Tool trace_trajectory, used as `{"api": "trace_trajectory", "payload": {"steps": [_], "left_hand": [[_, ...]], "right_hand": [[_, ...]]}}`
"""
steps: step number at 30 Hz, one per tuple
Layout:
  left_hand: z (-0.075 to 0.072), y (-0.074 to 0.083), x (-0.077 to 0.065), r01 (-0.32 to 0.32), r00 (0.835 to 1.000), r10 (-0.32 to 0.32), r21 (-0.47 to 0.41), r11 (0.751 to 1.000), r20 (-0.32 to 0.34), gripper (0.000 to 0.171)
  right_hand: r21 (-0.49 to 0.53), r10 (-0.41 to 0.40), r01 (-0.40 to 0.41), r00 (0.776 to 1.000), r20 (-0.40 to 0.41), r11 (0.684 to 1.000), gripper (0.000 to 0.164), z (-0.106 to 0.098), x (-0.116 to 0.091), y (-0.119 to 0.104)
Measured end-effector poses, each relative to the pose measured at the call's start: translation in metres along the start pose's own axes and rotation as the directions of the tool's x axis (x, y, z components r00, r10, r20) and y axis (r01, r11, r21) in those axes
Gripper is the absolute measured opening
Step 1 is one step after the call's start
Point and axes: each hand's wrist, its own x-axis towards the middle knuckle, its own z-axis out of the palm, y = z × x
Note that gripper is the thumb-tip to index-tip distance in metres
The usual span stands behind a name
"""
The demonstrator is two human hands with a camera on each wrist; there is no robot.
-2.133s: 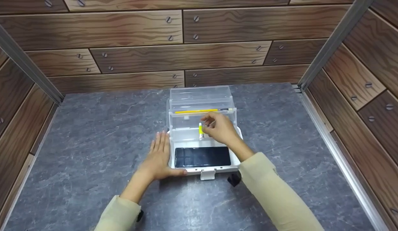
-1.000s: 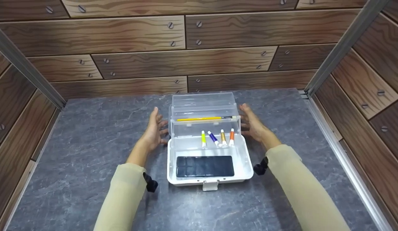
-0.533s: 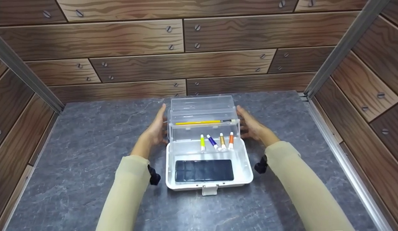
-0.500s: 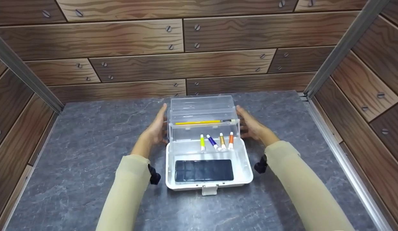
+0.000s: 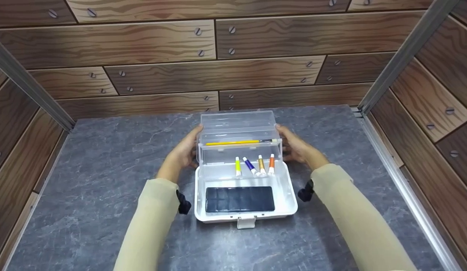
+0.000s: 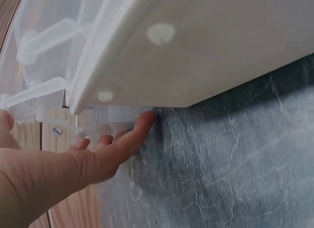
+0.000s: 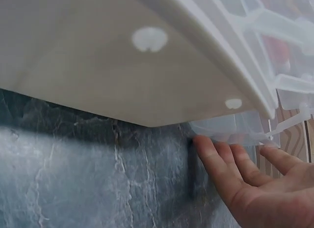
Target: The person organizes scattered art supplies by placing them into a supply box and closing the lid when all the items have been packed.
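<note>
An opened white box [image 5: 197, 195] with a clear lid [image 5: 237, 119] and clear trays [image 5: 218, 153] folded back stands on the table. My left hand [image 5: 182, 152] is at the lid's left side, thumb by its edge; in the left wrist view its fingers lie loosely extended beside the clear plastic. On the right side, my right hand [image 5: 295, 148] mirrors it, its straight fingertips right at the lid's lower edge in the right wrist view. A yellow paintbrush [image 5: 233, 143] lies across a tray. Several small paint tubes [image 5: 271, 164] lie in front of it, over a glossy black rectangular slab [image 5: 239, 199].
The box's white latch [image 5: 246, 223] hangs down at its front. Around it spreads the dark marbled table [image 5: 105, 210]. Wood-patterned walls [image 5: 143, 45] rise at the back and sides, with a metal rail [image 5: 403, 188] along the right.
The right hand has left the paint tubes and gone to the lid's right side. The left hand has moved from the box's front left corner back to the lid's left side, thumb nearing its edge.
</note>
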Motion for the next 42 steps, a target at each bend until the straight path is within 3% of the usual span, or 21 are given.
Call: {"api": "trace_trajectory", "payload": {"steps": [6, 18, 24, 32, 42], "left_hand": [[0.003, -0.002, -0.001, -0.02, 1.0, 0.02, -0.025, 0.999, 0.001, 0.084], [0.004, -0.004, -0.004, -0.133, 0.991, 0.134, -0.057, 0.989, 0.014, 0.078], [0.008, -0.003, -0.008, -0.186, 0.982, 0.184, -0.08, 0.979, -0.033, 0.075], [0.01, -0.004, -0.012, -0.269, 0.962, 0.264, -0.074, 0.96, -0.062, 0.065], [0.014, -0.008, -0.022, -0.366, 0.927, 0.359, -0.056, 0.929, -0.105, 0.071]], "right_hand": [[0.017, -0.02, 0.021, 0.999, -0.041, 1.0, 0.084, 0.001, -0.003, 0.001], [0.034, -0.069, 0.072, 0.994, -0.09, 0.997, 0.075, 0.003, -0.01, -0.004], [0.067, -0.127, 0.134, 0.987, -0.096, 0.989, 0.068, 0.001, -0.015, -0.004], [0.105, -0.208, 0.215, 0.976, -0.069, 0.971, 0.07, -0.002, -0.025, -0.001], [0.135, -0.319, 0.329, 0.943, -0.09, 0.935, 0.065, 0.004, -0.037, -0.003]]}}
